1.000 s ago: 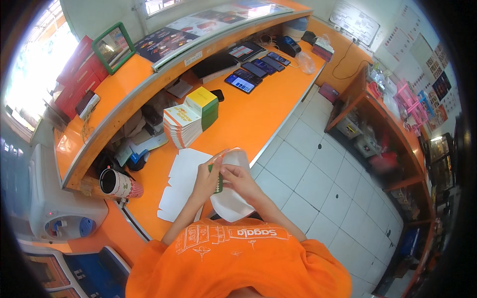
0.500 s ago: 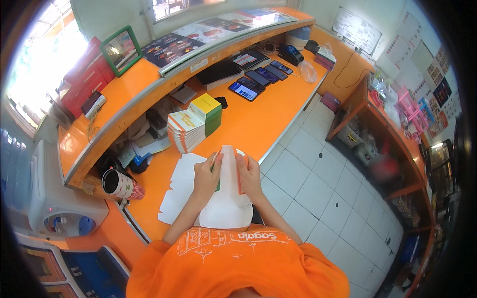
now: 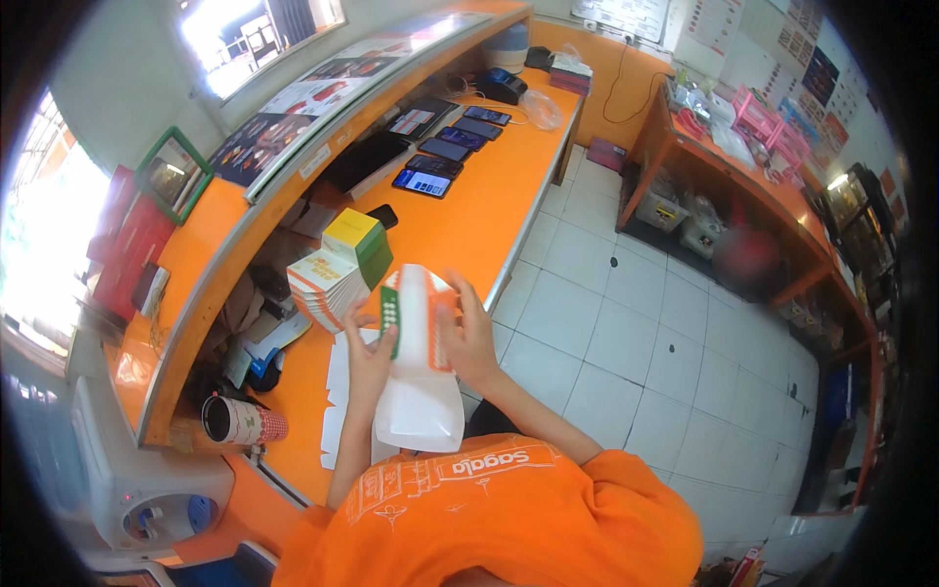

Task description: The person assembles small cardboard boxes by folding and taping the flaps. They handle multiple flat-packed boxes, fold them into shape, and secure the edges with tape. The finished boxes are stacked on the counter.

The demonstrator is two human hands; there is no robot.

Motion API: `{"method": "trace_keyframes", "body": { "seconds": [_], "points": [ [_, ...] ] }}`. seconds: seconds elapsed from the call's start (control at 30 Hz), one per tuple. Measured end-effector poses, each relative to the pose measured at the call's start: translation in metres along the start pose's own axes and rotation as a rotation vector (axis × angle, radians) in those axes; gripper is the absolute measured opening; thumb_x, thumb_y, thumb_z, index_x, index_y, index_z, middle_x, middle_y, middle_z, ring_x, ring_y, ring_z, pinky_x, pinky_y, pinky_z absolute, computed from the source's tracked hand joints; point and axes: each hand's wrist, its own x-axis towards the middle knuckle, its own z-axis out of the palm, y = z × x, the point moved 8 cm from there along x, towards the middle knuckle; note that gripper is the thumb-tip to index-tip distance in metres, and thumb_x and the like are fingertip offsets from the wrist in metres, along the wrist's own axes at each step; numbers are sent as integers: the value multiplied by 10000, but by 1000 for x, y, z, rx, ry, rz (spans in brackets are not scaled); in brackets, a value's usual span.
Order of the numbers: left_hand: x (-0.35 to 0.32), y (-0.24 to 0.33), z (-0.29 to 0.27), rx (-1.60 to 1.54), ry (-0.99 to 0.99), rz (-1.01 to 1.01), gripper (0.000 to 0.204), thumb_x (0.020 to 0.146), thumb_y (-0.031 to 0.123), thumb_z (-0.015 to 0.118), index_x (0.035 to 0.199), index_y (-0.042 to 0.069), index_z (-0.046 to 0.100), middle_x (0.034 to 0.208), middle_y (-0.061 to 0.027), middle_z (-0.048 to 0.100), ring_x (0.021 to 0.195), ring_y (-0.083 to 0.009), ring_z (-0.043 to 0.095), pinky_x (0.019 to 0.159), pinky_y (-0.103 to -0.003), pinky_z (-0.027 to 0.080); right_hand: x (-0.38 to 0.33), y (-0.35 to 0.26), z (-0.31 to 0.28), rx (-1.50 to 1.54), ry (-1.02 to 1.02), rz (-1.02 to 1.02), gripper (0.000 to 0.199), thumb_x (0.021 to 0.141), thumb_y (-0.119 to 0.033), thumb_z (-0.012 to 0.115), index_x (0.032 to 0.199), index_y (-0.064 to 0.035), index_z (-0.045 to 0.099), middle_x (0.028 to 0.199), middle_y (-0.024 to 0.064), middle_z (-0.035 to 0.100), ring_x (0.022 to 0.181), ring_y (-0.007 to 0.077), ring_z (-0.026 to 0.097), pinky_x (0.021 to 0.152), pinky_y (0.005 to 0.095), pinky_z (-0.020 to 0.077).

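A partly folded cardboard food box [image 3: 421, 411] is between my hands above the front of the counter. Its inside is white, one side is green and the other orange, and a white flap points toward me. My left hand [image 3: 369, 364] rests against the green side, thumb on the card and fingers loosely spread. On the orange side my right hand [image 3: 471, 338] grips the wall, thumb pressed on it. Flat white box blanks [image 3: 335, 401] lie beneath my left forearm. Just beyond my left hand stands a stack of folded boxes [image 3: 323, 277] beside a yellow-and-green box stack [image 3: 354, 235].
Several phones [image 3: 423, 183] lie in a row along the orange counter [image 3: 479, 230]. A patterned cup [image 3: 245, 421] and a water dispenser [image 3: 147, 470] stand at left. The raised shelf edge [image 3: 254, 196] borders the counter. Across the tiled floor [image 3: 626, 342] is an orange cabinet [image 3: 675, 137].
The box has opened up, its sides now standing clear of the white middle. My hands have loosened and spread apart around it. The head view has shifted, moving the counter leftward.
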Motion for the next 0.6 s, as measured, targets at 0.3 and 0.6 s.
{"method": "trace_keyframes", "body": {
  "seconds": [0.3,0.6],
  "points": [
    [-1,22,-25,372,161,190,549,800,85,688,1286,73,433,1293,-120,378,1165,-274,435,856,-386,496,-23,2,22,-578,-500,-264,351,817,-118,639,1148,-30,566,1148,173,598,1085,327,563,1031,482,371],
    [-10,22,-22,418,-119,-17,387,863,197,633,1205,56,518,1007,-115,654,962,-238,606,842,-343,455,-9,-15,-10,-140,-228,-69,161,858,-172,610,958,-46,620,878,148,648,806,328,639,735,398,492]
  ]
}}
